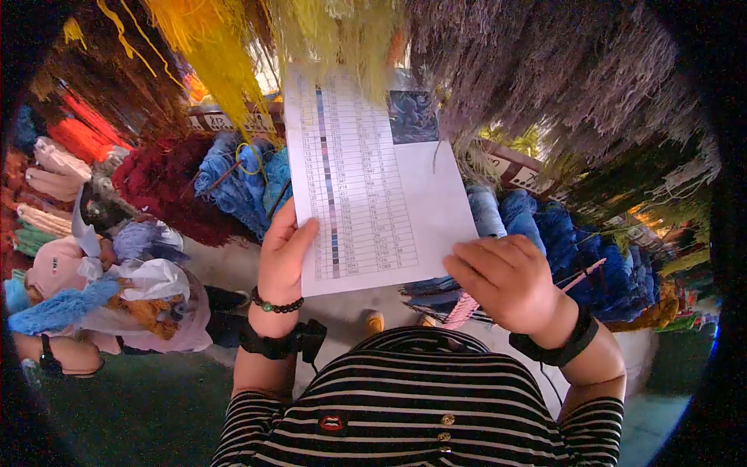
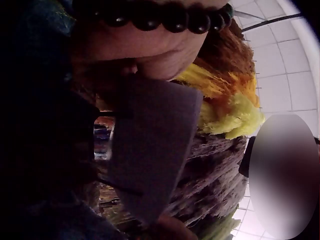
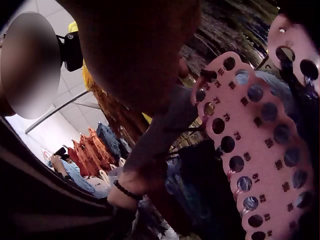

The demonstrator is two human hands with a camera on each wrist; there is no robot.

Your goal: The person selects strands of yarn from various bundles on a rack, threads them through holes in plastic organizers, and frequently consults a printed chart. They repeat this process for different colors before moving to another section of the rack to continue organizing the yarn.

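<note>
Pinching the lower left edge of the printed sheet (image 1: 366, 179), the left hand (image 1: 282, 261) sits at centre frame, thumb on the paper's face; the right hand (image 1: 502, 280) curls over the sheet's lower right corner, a pink holed card (image 3: 245, 150) poking out beneath its fingers; the sheet's long axis runs from both hands up toward top centre, leaning slightly left; behind it hang blue skeins (image 1: 241, 183), with yellow yarn (image 1: 210, 54) at upper left and grey yarn (image 1: 545, 70) at upper right.
</note>
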